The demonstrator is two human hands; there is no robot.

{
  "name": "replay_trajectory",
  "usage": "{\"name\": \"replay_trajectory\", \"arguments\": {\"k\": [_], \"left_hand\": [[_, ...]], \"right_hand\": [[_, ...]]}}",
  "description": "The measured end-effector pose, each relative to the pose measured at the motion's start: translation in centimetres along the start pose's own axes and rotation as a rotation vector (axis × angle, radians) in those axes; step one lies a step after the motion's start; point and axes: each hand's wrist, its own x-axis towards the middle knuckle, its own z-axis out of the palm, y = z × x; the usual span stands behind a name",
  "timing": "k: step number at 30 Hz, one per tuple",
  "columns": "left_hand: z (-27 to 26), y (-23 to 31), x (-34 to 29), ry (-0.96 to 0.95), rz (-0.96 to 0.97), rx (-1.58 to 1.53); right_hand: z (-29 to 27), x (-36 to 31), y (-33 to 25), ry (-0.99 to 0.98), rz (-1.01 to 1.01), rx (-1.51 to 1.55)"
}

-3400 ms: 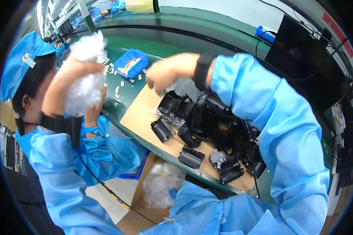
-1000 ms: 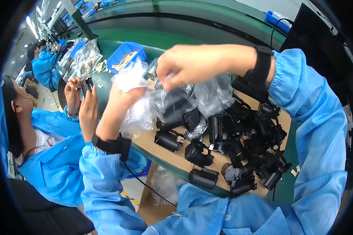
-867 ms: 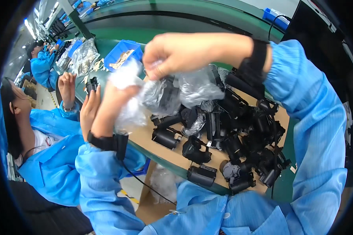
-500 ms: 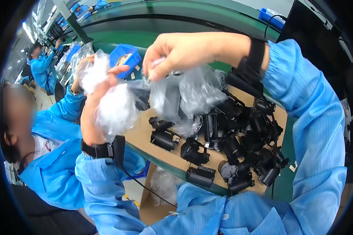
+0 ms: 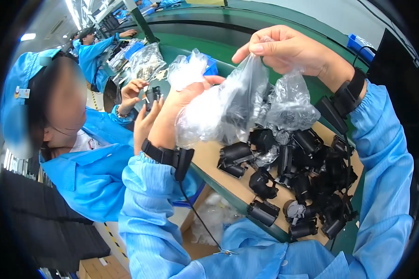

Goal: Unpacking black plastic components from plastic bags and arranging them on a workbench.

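My left hand (image 5: 172, 104) is closed around a wad of crumpled clear plastic bags (image 5: 193, 123), with some sticking out above the fingers. My right hand (image 5: 295, 51) pinches the top of a clear plastic bag (image 5: 253, 83) that hangs beside the wad. Something dark shows through this bag; I cannot tell if it is inside or behind. Another clear bag (image 5: 291, 104) puffs out below my right hand, and what holds it is hidden. Beneath my hands, several black plastic housings (image 5: 263, 183) lie in a pile.
The pile rests on a brown cardboard sheet (image 5: 209, 160) over a green table. A co-worker (image 5: 91, 149) sits close at left, holding a black part (image 5: 152, 96). Beyond my left hand is a blue bin (image 5: 211, 66). Below the table edge, an open carton (image 5: 191, 239) holds plastic bags.
The view has shifted leftward. My right hand has risen, and the bag in it is now stretched upward, close against the wad in my left hand. The co-worker's black part has come into view.
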Motion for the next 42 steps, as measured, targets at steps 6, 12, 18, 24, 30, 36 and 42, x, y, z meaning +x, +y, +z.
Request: {"name": "replay_trajectory", "arguments": {"k": [6,12,18,24,30,36,42], "left_hand": [[-0.7,-1.2,0.3,0.023,0.069,-0.001],[0.3,-1.8,0.0,0.162,0.09,-0.124],[0.6,-1.0,0.5,0.172,0.212,0.326],[2.4,-2.3,1.9,0.129,0.416,0.903],[4.1,-1.7,0.5,0.41,0.335,0.322],[4.2,-2.0,-0.8,0.27,0.358,-0.15],[-1.3,-6.4,1.4,0.308,0.466,0.174]], "right_hand": [[-0.6,-0.1,1.0,-0.007,0.054,-0.178],[-0.4,0.2,0.5,-0.027,0.084,-0.17],[1.8,0.5,2.1,-0.005,0.106,-0.156],[3.5,1.9,3.2,0.062,0.189,-0.124],[1.2,-0.4,2.1,0.367,0.156,-0.171],[2.8,-2.8,3.8,0.013,0.591,0.197],[2.4,-2.5,3.5,0.092,0.36,0.51]]}}
